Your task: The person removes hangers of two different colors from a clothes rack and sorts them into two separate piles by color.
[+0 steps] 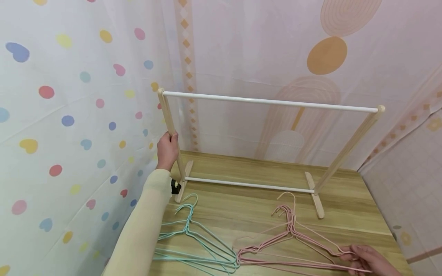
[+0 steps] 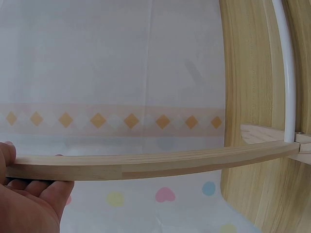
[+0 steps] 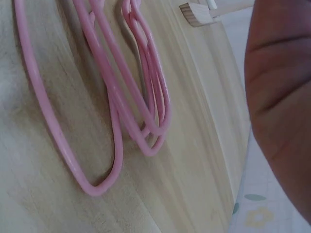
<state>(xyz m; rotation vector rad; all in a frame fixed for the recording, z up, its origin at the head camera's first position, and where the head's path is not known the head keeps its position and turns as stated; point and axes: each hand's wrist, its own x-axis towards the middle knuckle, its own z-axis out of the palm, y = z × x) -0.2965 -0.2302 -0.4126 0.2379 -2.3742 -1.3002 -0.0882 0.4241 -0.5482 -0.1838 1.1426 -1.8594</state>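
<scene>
My left hand (image 1: pixel 167 150) grips the left wooden upright (image 2: pixel 121 166) of a small clothes rack about halfway up, thumb on one side and fingers on the other. The rack has a white top rail (image 1: pixel 269 101) and stands on wooden feet. At the lower right, my right hand (image 1: pixel 367 260) pinches a pink hanger (image 1: pixel 319 232) near its right end. That hanger's hook sits apart from the other pink hangers (image 1: pixel 276 242). In the right wrist view, the looped ends of the pink hangers (image 3: pixel 155 107) show beside the palm, and the fingertips are out of sight.
Several mint-green hangers (image 1: pixel 203 239) lie left of the pink ones, their ends meeting. A white lower rail (image 1: pixel 248 184) joins the rack's feet close over the wooden tabletop (image 1: pixel 241 161). Patterned curtains (image 1: pixel 86 96) surround the left, back and right.
</scene>
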